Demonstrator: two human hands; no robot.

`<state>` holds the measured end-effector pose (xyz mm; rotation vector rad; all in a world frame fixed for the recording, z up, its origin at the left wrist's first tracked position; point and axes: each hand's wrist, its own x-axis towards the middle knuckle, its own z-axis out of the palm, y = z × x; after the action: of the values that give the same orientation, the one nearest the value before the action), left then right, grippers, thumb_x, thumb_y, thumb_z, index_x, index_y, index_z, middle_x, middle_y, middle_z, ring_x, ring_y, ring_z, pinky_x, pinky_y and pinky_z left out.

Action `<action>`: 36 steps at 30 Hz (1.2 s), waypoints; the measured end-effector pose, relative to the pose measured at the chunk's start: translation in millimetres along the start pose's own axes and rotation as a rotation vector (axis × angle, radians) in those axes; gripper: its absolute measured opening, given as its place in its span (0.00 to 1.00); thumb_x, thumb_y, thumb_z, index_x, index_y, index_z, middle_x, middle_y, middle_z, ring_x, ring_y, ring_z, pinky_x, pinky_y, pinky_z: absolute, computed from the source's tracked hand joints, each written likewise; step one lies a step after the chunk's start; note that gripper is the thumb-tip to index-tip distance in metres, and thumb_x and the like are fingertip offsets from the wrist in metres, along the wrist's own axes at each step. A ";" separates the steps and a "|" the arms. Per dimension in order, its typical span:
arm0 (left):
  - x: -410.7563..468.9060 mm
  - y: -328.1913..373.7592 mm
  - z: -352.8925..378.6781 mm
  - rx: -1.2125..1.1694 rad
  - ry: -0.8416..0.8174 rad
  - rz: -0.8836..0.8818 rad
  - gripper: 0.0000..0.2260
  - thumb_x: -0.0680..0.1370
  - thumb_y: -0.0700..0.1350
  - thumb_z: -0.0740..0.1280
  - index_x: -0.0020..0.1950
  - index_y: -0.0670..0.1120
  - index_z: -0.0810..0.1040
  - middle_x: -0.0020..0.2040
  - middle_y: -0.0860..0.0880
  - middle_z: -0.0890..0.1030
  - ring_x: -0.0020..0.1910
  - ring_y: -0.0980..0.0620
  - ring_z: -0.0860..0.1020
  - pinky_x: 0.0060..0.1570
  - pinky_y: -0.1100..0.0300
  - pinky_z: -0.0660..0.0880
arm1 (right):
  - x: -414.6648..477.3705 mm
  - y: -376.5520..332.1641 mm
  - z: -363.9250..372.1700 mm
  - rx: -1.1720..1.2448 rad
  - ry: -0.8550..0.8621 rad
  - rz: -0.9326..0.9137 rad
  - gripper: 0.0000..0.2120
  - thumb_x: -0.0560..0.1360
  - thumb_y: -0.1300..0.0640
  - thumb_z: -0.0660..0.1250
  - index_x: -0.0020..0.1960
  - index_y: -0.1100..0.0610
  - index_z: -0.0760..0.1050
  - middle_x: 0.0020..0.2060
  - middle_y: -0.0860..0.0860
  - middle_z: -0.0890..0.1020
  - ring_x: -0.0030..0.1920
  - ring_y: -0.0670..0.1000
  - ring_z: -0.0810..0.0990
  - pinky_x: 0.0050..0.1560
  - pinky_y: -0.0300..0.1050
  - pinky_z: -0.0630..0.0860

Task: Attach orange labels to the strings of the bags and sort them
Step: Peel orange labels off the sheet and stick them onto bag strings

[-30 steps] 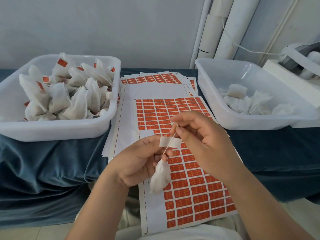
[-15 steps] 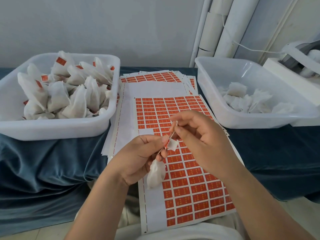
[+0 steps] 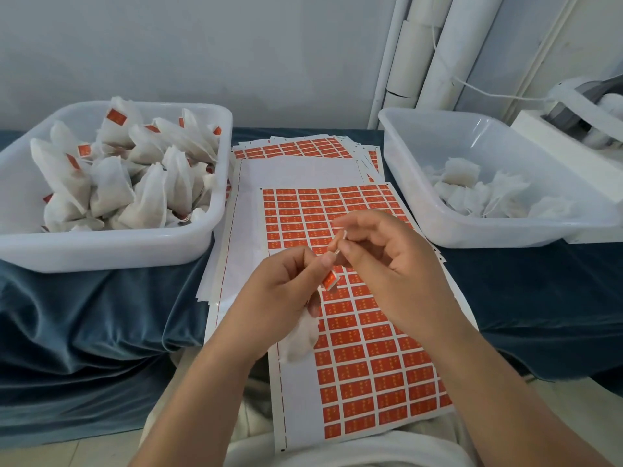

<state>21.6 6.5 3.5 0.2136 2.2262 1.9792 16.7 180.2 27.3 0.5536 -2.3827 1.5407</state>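
Note:
My left hand (image 3: 279,291) pinches a folded orange label (image 3: 329,281) on the string of a small white bag (image 3: 301,338), which hangs below its fingers. My right hand (image 3: 387,264) pinches the upper end of the string (image 3: 339,238) just above. Both hands hover over the sheet of orange labels (image 3: 367,358). The left bin (image 3: 111,246) holds several labelled bags (image 3: 141,170). The right bin (image 3: 478,235) holds several unlabelled bags (image 3: 485,193).
More label sheets (image 3: 296,150) lie stacked behind the top one. Dark blue cloth (image 3: 84,318) covers the table. White pipes (image 3: 435,48) stand against the wall, and a white machine (image 3: 580,129) sits at the far right.
The label, flat and white side up a second ago, has been folded over the string and now shows orange. The bag has dropped slightly lower under my left hand.

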 end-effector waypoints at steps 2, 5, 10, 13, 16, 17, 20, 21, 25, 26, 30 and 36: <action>0.4 -1.9 4.5 0.055 0.114 0.044 0.18 0.75 0.63 0.63 0.39 0.50 0.79 0.30 0.54 0.81 0.28 0.59 0.78 0.31 0.72 0.73 | 1.9 -1.0 1.7 0.062 0.027 0.069 0.19 0.81 0.41 0.67 0.67 0.24 0.67 0.55 0.28 0.82 0.54 0.35 0.84 0.47 0.22 0.75; 1.3 -6.0 8.4 0.084 0.280 0.142 0.18 0.77 0.62 0.64 0.41 0.49 0.79 0.31 0.52 0.81 0.27 0.58 0.76 0.33 0.69 0.76 | 4.9 4.2 4.9 0.102 -0.001 0.268 0.26 0.75 0.27 0.63 0.69 0.24 0.56 0.52 0.25 0.80 0.48 0.37 0.87 0.43 0.32 0.82; 2.0 -7.6 7.7 0.032 0.335 0.210 0.14 0.79 0.59 0.66 0.42 0.51 0.82 0.32 0.52 0.82 0.28 0.57 0.79 0.32 0.68 0.76 | -1.7 9.4 12.2 -0.086 -0.268 0.204 0.12 0.77 0.29 0.64 0.52 0.35 0.75 0.46 0.34 0.84 0.43 0.40 0.86 0.37 0.29 0.78; 2.9 -6.8 5.7 -0.004 0.324 0.196 0.14 0.78 0.60 0.66 0.41 0.53 0.82 0.33 0.51 0.82 0.29 0.57 0.79 0.33 0.68 0.77 | -3.5 11.8 14.8 -0.079 -0.230 0.131 0.08 0.83 0.43 0.65 0.49 0.44 0.79 0.40 0.40 0.84 0.41 0.42 0.85 0.41 0.30 0.78; 4.0 -6.8 3.5 -0.011 0.294 0.177 0.15 0.77 0.63 0.64 0.43 0.55 0.83 0.35 0.51 0.83 0.31 0.56 0.80 0.35 0.67 0.78 | -3.3 13.5 14.3 -0.133 -0.179 0.109 0.10 0.84 0.47 0.64 0.45 0.45 0.78 0.37 0.41 0.82 0.39 0.43 0.83 0.41 0.30 0.77; 3.9 -6.4 2.5 -0.001 0.267 0.167 0.15 0.76 0.64 0.64 0.43 0.56 0.83 0.37 0.53 0.83 0.33 0.56 0.81 0.36 0.68 0.78 | -3.8 14.0 14.0 -0.138 -0.168 0.105 0.11 0.84 0.47 0.64 0.44 0.45 0.77 0.36 0.41 0.82 0.37 0.43 0.82 0.39 0.30 0.77; 3.9 -5.9 -0.7 0.020 0.190 0.129 0.14 0.70 0.67 0.66 0.45 0.61 0.84 0.43 0.57 0.86 0.41 0.54 0.85 0.42 0.65 0.82 | -4.2 15.8 13.0 -0.111 -0.145 0.103 0.13 0.85 0.49 0.64 0.41 0.44 0.76 0.32 0.42 0.80 0.33 0.43 0.79 0.35 0.30 0.74; 3.8 -5.5 -1.0 0.013 0.186 0.124 0.13 0.70 0.67 0.66 0.45 0.62 0.84 0.43 0.56 0.86 0.42 0.53 0.85 0.43 0.64 0.83 | -4.2 16.1 13.2 -0.105 -0.147 0.101 0.13 0.85 0.48 0.63 0.41 0.44 0.76 0.32 0.42 0.79 0.33 0.43 0.79 0.35 0.30 0.74; 3.3 -8.7 2.4 0.007 0.254 0.155 0.08 0.77 0.58 0.70 0.46 0.57 0.86 0.40 0.53 0.86 0.38 0.54 0.82 0.39 0.65 0.81 | -4.5 17.1 18.4 -0.122 -0.161 0.115 0.13 0.84 0.47 0.58 0.42 0.43 0.73 0.33 0.42 0.79 0.33 0.45 0.78 0.34 0.34 0.75; 3.4 -10.5 3.5 0.010 0.280 0.158 0.06 0.79 0.55 0.71 0.47 0.56 0.86 0.40 0.53 0.86 0.37 0.54 0.82 0.38 0.66 0.80 | -4.7 18.4 19.6 -0.143 -0.160 0.112 0.13 0.85 0.47 0.58 0.42 0.43 0.73 0.34 0.42 0.79 0.33 0.45 0.78 0.34 0.34 0.75; 4.2 -12.6 7.5 0.018 0.311 0.148 0.06 0.81 0.51 0.71 0.47 0.57 0.86 0.38 0.55 0.85 0.36 0.57 0.82 0.38 0.70 0.78 | -4.4 20.8 21.6 -0.181 -0.138 0.086 0.14 0.86 0.50 0.58 0.42 0.42 0.72 0.34 0.39 0.78 0.34 0.43 0.77 0.34 0.33 0.74; 3.5 -10.4 10.0 0.015 0.217 0.117 0.10 0.84 0.50 0.67 0.47 0.59 0.86 0.41 0.56 0.86 0.42 0.57 0.84 0.42 0.70 0.79 | -1.4 21.7 16.1 -0.054 -0.057 0.133 0.14 0.83 0.51 0.59 0.39 0.48 0.72 0.31 0.46 0.76 0.31 0.42 0.73 0.33 0.34 0.73</action>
<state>20.2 15.7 -8.0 0.1388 2.4115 2.1395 8.3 173.7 2.3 0.4417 -2.5425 1.5280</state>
